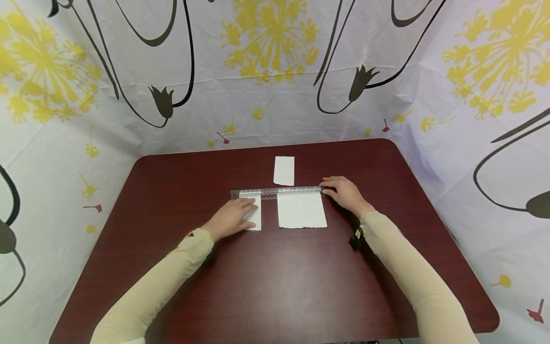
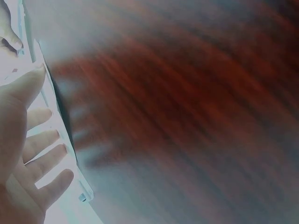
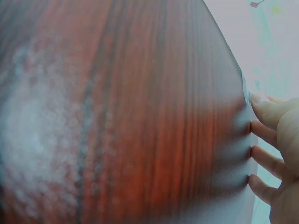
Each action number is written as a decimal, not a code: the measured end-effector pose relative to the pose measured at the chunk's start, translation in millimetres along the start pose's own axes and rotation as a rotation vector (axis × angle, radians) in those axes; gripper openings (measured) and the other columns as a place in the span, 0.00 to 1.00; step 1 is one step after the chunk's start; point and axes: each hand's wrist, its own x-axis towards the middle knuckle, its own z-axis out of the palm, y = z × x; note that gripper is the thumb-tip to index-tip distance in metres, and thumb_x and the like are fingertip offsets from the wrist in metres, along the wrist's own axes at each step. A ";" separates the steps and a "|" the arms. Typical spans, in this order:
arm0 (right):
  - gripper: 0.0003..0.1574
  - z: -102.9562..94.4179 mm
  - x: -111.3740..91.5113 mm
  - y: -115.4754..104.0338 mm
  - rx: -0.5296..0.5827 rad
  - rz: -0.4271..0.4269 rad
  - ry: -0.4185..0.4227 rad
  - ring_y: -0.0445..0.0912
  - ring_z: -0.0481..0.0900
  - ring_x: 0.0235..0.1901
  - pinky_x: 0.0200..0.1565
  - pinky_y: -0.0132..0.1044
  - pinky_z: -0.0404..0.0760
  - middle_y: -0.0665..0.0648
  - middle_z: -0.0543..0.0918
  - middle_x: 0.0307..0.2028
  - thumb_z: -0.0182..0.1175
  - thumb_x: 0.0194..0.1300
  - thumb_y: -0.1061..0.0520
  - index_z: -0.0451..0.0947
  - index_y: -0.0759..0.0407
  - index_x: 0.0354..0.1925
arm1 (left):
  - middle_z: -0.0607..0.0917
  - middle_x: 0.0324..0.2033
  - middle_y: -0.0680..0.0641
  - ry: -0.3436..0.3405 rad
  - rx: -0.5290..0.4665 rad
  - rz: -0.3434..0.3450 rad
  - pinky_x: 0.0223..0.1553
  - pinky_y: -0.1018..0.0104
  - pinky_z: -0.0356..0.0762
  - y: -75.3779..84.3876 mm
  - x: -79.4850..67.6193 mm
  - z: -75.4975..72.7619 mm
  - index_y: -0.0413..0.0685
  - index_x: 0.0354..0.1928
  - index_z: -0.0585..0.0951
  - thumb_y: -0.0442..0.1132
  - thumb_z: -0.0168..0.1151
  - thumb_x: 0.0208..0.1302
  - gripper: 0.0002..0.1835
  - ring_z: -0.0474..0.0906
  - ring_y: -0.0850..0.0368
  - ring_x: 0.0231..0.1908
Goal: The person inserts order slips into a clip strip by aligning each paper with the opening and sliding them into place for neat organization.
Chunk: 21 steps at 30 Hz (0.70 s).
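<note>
A clear ruler [image 1: 268,192] lies crosswise on the table, over the top edges of a narrow white paper piece [image 1: 256,217] and a wider white paper sheet [image 1: 302,210]. My left hand [image 1: 232,217] rests on the narrow piece with its fingers spread and extended, fingertips just below the ruler; the left wrist view shows the spread fingers [image 2: 46,151]. At the ruler's right end, my right hand [image 1: 345,195] pinches it, thumb on the near side and forefinger on the far side. Its other fingers [image 3: 264,158] reach to the tabletop in the right wrist view.
A third, small paper piece [image 1: 284,170] lies behind the ruler. Everything is on a dark red-brown wooden table [image 1: 275,286] with rounded corners. Patterned cloth [image 1: 275,110] hangs behind it and on both sides. Both wrists wear small dark devices, the right one [image 1: 356,238] showing more.
</note>
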 end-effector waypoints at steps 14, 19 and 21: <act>0.24 -1.1 0.1 0.1 -0.003 0.001 -0.006 0.60 0.65 0.70 0.69 0.60 0.66 0.62 0.73 0.68 0.59 0.71 0.53 0.77 0.57 0.63 | 0.76 0.66 0.43 0.003 -0.014 0.006 0.67 0.48 0.71 4.4 1.9 -3.6 0.45 0.64 0.77 0.60 0.63 0.64 0.33 0.73 0.46 0.67; 0.24 -0.5 0.0 -0.1 -0.002 0.003 -0.005 0.60 0.66 0.70 0.69 0.59 0.67 0.61 0.73 0.68 0.59 0.72 0.52 0.77 0.55 0.63 | 0.76 0.67 0.43 -0.004 -0.008 0.017 0.67 0.47 0.71 6.2 4.9 -1.6 0.46 0.64 0.76 0.60 0.62 0.64 0.34 0.72 0.46 0.67; 0.24 0.1 0.1 0.1 -0.003 0.002 -0.004 0.60 0.66 0.70 0.69 0.59 0.67 0.61 0.73 0.68 0.58 0.72 0.52 0.77 0.55 0.63 | 0.75 0.67 0.43 -0.009 -0.007 0.020 0.67 0.47 0.71 7.4 6.3 -1.7 0.46 0.65 0.76 0.61 0.61 0.65 0.34 0.72 0.46 0.67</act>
